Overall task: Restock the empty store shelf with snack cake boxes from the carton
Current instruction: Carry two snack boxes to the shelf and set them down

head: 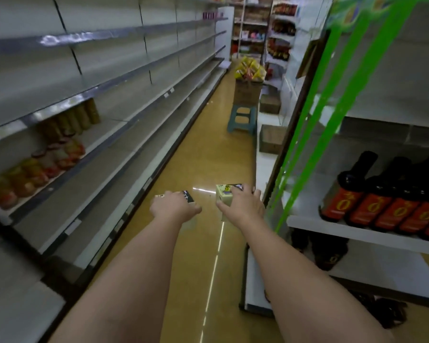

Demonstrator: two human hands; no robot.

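Gripping two snack cake boxes, one per hand: left hand (175, 204) grasps a box (187, 196), right hand (243, 206) a yellow box (224, 198) (both over the aisle floor (203, 149)). Carton (247, 91) at 12 o'clock; bare shelves (134, 115) at 10.

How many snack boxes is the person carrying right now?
2: one snack cake box gripped in the left hand, another box gripped in the right hand, both held over the aisle floor. Further boxes could be hidden beneath.

Pale yellow boxes (224, 198), grey shelves (124, 78), ochre floor (208, 149), red-labelled black bottles (344, 191).
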